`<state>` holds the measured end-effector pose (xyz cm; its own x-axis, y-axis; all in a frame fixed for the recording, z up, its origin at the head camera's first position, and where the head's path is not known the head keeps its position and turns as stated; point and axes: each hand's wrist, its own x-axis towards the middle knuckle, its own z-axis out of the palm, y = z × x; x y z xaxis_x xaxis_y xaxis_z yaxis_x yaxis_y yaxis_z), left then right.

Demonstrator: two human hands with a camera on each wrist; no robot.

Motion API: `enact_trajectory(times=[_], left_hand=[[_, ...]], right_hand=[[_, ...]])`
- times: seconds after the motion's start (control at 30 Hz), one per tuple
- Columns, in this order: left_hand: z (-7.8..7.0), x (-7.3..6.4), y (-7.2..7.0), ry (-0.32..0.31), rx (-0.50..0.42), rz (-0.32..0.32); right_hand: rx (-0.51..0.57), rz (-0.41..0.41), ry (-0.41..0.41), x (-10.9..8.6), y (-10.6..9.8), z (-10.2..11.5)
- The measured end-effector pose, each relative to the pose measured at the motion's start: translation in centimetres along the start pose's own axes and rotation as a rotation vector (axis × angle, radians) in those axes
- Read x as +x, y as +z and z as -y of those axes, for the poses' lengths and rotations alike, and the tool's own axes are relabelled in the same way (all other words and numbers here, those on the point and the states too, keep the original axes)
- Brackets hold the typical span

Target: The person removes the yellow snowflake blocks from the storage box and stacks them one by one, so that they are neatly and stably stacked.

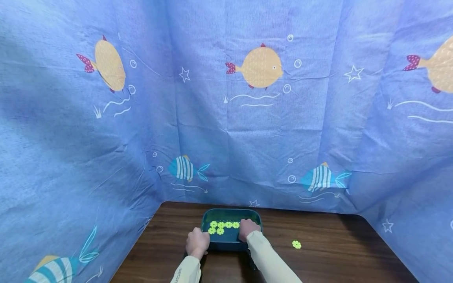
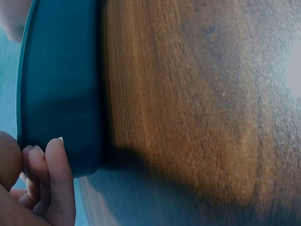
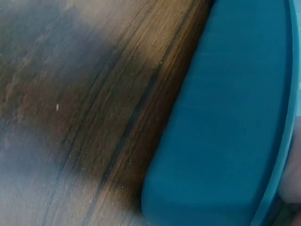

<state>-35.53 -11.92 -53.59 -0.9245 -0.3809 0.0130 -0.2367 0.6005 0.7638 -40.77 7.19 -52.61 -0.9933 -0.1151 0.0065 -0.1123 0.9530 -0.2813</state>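
A teal plastic bin [image 1: 226, 247] stands on the wooden table, with several yellow flower-shaped pieces [image 1: 220, 231] lying on its floor. My left hand [image 1: 198, 241] grips the bin at its front left corner; in the left wrist view the thumb and curled fingers [image 2: 60, 174] pinch the rim. Over the right part of the bin, my right hand [image 1: 248, 229] reaches down inside, past the front wall. Its fingertips are hidden in the head view, and only a bit of this hand shows behind the rim in the right wrist view, so I cannot tell whether it holds a piece.
One more yellow flower-shaped piece [image 1: 296, 245] lies on the table [image 1: 332, 251], to the right of the bin. Blue fabric curtains [image 1: 262, 137] printed with fish hang around the back and sides of the table.
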Motion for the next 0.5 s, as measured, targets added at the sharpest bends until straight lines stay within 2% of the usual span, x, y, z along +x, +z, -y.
enact_trajectory(times=[0.27, 0.5], left_hand=[[0.12, -0.19, -0.05, 0.033, -0.015, -0.01], [0.12, -0.33, -0.06, 0.046, -0.016, -0.021]], right_hand=[[0.076, 0.045, 0.015, 0.44, 0.36, -0.31], [0.093, 0.09, 0.01, 0.26, 0.07, -0.7]])
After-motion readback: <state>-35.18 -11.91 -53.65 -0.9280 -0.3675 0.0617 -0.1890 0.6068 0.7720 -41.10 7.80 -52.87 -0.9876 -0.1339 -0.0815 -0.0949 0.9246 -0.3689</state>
